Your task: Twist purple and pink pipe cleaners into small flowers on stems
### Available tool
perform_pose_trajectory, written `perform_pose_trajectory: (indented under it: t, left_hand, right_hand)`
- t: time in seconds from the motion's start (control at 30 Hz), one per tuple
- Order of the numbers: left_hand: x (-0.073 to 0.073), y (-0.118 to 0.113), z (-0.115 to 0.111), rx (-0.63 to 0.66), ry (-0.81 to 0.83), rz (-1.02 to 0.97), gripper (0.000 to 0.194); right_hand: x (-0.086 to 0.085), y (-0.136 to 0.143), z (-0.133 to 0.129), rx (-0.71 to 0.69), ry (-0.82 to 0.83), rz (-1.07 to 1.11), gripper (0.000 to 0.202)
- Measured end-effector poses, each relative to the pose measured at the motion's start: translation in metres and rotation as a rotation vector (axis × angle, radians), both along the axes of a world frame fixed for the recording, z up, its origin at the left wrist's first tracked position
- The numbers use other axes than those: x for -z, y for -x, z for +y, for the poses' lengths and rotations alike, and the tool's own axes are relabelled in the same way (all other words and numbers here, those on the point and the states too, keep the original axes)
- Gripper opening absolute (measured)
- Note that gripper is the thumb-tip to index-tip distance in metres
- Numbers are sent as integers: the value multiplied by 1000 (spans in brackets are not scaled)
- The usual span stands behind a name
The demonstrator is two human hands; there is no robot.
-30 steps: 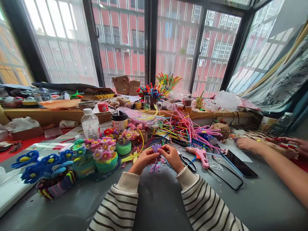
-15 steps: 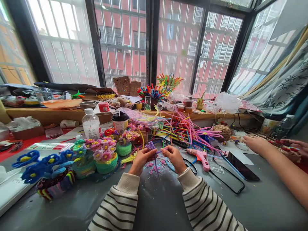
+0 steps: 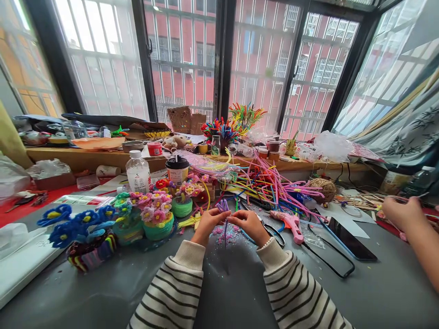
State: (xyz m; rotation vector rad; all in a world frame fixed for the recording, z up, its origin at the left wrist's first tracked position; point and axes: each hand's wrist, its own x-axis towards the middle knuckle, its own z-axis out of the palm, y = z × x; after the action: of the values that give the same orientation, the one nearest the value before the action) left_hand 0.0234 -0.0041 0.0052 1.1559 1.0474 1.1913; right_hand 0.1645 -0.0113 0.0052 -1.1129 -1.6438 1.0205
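My left hand [image 3: 210, 225] is closed on a purple pipe cleaner [image 3: 222, 206], whose bent loops stand up above the fingers while one end hangs straight down. From the other side, my right hand [image 3: 252, 225] pinches the same pipe cleaner, its fingertips nearly meeting the left ones. Below the hands, pink fluffy scraps [image 3: 233, 232] and glitter are scattered on the grey table [image 3: 229, 292]. Black-handled scissors [image 3: 277, 235] lie just right of my right hand, partly hidden by it. A pink glue gun [image 3: 291, 225] rests beyond them.
Pipe-cleaner flowers, blue [image 3: 82, 219] and pink [image 3: 156, 208], stand in pots at left. Behind are a water bottle [image 3: 138, 176], a lidded cup [image 3: 177, 170] and heaped loose pipe cleaners [image 3: 267, 183]. A phone [image 3: 351, 237] lies at right, near another person's hand [image 3: 404, 214].
My hands have come closer together on the purple pipe cleaner, its loops now more upright. The view has shifted a little left. The other person's hand at right has lifted and turned.
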Motion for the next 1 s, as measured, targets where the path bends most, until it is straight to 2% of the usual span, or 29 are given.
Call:
perform_pose_trajectory:
  t: [0.2, 0.43, 0.6, 0.8, 1.0]
  left_hand:
    - [1, 2, -1, 58, 41, 7, 29]
    - [2, 3, 2, -34, -78, -6, 28]
    - [0, 2, 1, -22, -66, 56, 29]
    - [-1, 3, 0, -81, -85, 38, 30]
    - [0, 5, -1, -44, -56, 50, 28]
  right_hand:
    - [2, 6, 1, 16, 75, 63, 30]
    - [5, 5, 1, -5, 109, 125, 31]
    - [8, 5, 3, -3, 114, 144, 30]
    - [9, 5, 4, 63, 74, 197, 31]
    - [6, 2, 3, 125, 89, 308, 29]
